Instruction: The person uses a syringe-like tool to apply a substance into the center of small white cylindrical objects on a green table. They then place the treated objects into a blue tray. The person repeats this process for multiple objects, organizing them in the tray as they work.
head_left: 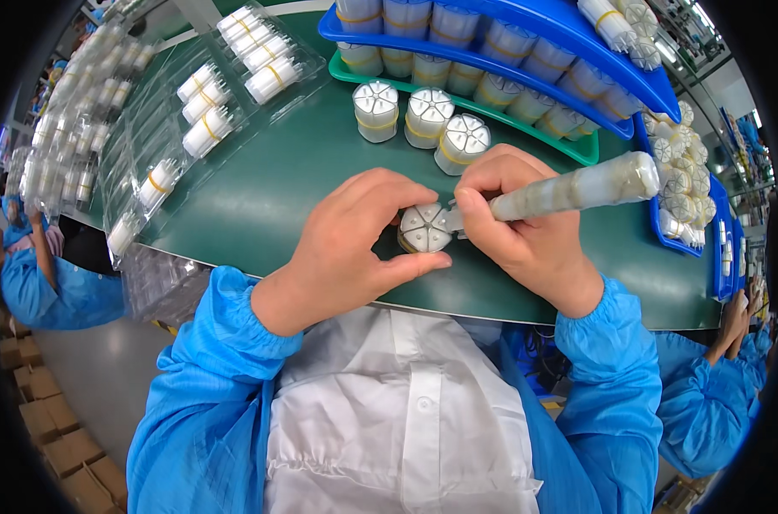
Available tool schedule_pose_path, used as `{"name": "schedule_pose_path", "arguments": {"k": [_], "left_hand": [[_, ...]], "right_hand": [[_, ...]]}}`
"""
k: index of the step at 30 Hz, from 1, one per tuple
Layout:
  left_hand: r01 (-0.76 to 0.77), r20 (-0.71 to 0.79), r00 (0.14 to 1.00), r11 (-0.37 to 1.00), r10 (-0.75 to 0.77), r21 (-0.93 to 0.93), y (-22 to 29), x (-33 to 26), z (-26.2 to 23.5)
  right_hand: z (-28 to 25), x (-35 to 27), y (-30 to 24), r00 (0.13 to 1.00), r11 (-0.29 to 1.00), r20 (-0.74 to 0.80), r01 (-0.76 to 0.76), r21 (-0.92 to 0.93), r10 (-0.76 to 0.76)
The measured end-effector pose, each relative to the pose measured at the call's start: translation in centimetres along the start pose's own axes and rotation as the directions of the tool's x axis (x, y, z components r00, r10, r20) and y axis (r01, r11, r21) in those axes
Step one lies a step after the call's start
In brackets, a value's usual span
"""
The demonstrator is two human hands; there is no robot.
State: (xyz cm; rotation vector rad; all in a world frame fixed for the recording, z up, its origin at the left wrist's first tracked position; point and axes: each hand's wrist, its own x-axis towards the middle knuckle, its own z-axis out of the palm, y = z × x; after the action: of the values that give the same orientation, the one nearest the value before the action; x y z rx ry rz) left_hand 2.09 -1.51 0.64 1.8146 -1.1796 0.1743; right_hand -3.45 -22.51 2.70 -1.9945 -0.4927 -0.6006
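My left hand (342,244) is closed around a round bundle of white tubes (426,230), thumb and fingers on its sides. Wedge-shaped ends with small dots face up, and dark seams run between them. In my right hand (526,231) is a tool with a thick, pale, wrapped-looking handle (581,188), gripped like a pen. Its narrow tip reaches the bundle's right edge; the tip's exact shape is hard to make out. Just beyond my hands stand three similar upright bundles (463,144) with yellow bands around them.
Behind them, blue trays (491,60) and a green tray (594,150) hold many banded bundles. More bundles fill a blue bin (680,244) at the right. Clear plastic trays (170,128) with white tube bundles lie left on the green table (269,206). Co-workers in blue sit at both sides.
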Motion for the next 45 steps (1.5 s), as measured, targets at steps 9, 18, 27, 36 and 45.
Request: {"name": "schedule_pose_path", "arguments": {"k": [9, 18, 27, 36, 45], "left_hand": [[0.065, -0.021, 0.998, 0.992, -0.063, 0.107, 1.0, -0.1, 0.6], [-0.018, -0.018, 1.0, 1.0, 0.018, 0.004, 0.6, 0.0, 1.0], [0.023, 0.007, 1.0, 0.993, -0.024, 0.113, 0.7, 0.0, 1.2], [0.035, -0.007, 0.999, 0.998, -0.035, 0.056, 1.2, 0.1, 1.2], [0.013, 0.002, 1.0, 1.0, -0.013, 0.023, 0.6, -0.4, 1.4]], "right_hand": [[0.2, -0.1, 0.0, 0.998, 0.998, 0.019, -0.058, 0.018, 0.058], [-0.1, -0.1, 0.0, 0.994, 0.993, -0.014, -0.111, 0.049, 0.112], [-0.2, -0.1, 0.0, 0.981, 0.978, -0.12, -0.129, 0.165, 0.15], [-0.1, -0.6, 0.5, 0.996, 0.995, -0.017, -0.086, 0.049, 0.087], [-0.7, -0.2, 0.1, 0.988, 0.988, -0.084, -0.118, 0.097, 0.127]]}}
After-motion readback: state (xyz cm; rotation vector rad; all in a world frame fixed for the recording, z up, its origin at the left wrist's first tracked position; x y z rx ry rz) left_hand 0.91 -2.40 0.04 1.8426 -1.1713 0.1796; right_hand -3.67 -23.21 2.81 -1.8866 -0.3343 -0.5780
